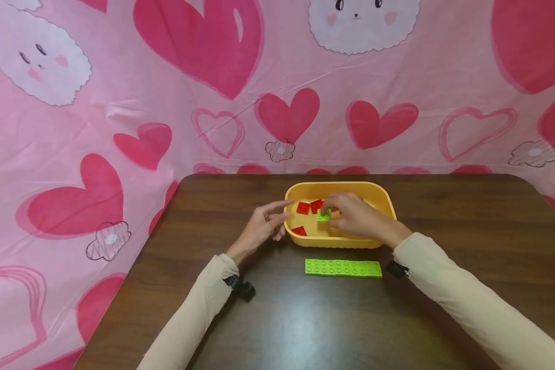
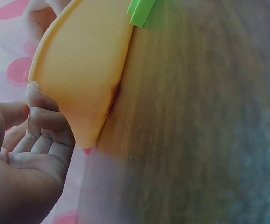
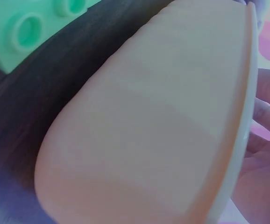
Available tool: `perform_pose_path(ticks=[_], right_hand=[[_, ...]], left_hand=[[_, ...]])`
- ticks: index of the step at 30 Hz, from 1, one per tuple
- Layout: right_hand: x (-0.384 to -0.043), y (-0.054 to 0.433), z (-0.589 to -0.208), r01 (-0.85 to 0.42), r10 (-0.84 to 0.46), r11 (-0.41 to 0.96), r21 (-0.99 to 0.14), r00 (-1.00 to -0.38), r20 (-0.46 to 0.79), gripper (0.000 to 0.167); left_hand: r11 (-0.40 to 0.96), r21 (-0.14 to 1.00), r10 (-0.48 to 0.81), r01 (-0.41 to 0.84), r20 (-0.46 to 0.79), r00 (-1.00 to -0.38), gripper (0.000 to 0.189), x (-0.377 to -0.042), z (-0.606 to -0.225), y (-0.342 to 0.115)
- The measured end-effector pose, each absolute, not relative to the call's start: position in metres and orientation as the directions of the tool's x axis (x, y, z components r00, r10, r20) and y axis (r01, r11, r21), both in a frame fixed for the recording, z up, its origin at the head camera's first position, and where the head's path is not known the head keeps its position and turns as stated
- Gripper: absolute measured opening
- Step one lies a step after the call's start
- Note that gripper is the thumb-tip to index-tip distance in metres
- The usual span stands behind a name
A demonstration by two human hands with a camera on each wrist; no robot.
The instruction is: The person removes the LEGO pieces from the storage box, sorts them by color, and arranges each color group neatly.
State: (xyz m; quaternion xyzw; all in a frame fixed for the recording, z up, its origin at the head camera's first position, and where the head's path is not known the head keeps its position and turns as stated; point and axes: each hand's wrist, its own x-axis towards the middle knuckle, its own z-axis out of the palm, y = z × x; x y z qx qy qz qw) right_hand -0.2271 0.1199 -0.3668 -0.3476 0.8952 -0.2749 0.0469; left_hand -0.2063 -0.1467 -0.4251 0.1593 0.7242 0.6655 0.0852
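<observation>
Inside a yellow bin (image 1: 342, 242), my right hand (image 1: 358, 216) pinches a small bright-green toy building brick (image 1: 324, 216) with studs on top. Several red bricks (image 1: 303, 208) lie about it on the bin floor, some partly hidden by that hand. My left hand (image 1: 263, 221) holds the bin's left end, thumb and index finger at the rim. From the left wrist view, the other fingers of this hand (image 2: 41, 140) curl beside the bin's outer wall (image 2: 83, 70). The bin wall (image 3: 149, 116) hides the pinched brick in the right wrist view.
A row of bright-green studded bricks (image 1: 343, 268) lies on the dark wooden table (image 1: 277, 318), just in front of the bin. Behind the table hangs a pink cloth (image 1: 333, 77) with hearts. Each wrist carries a small black camera (image 1: 242, 288).
</observation>
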Motion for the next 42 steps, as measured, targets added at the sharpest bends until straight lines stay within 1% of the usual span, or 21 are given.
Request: perform_pose_path(ticks=[6, 12, 16, 28, 36, 42], right_hand=[[-0.222, 0.131, -0.366, -0.608, -0.635, 0.605, -0.514, -0.758, 0.15, 0.019], [-0.216, 0.14, -0.366, -0.666, -0.646, 0.578, -0.471, -0.727, 0.235, 0.017], [-0.21, 0.147, -0.364, -0.683, -0.64, 0.567, -0.46, -0.718, 0.276, 0.019], [-0.19, 0.166, -0.359, -0.658, -0.602, 0.567, -0.494, -0.742, 0.297, 0.026], [-0.175, 0.177, -0.356, -0.633, -0.56, 0.58, -0.513, -0.767, 0.313, 0.025], [-0.165, 0.186, -0.354, -0.637, -0.534, 0.579, -0.508, -0.768, 0.355, 0.026]], left_hand=[[0.06, 0.992, 0.345, 0.114, 0.086, -0.934, 0.041, -0.205, -0.425, -0.147], [0.061, 0.991, 0.349, 0.115, 0.087, -0.933, 0.041, -0.206, -0.425, -0.146], [0.061, 0.991, 0.351, 0.119, 0.09, -0.932, 0.041, -0.207, -0.425, -0.146], [0.035, 0.995, 0.341, 0.099, 0.081, -0.937, 0.041, -0.207, -0.426, -0.145], [0.021, 0.996, 0.34, 0.085, 0.073, -0.938, 0.042, -0.206, -0.427, -0.146], [0.02, 0.996, 0.344, 0.088, 0.076, -0.936, 0.043, -0.207, -0.427, -0.146]])
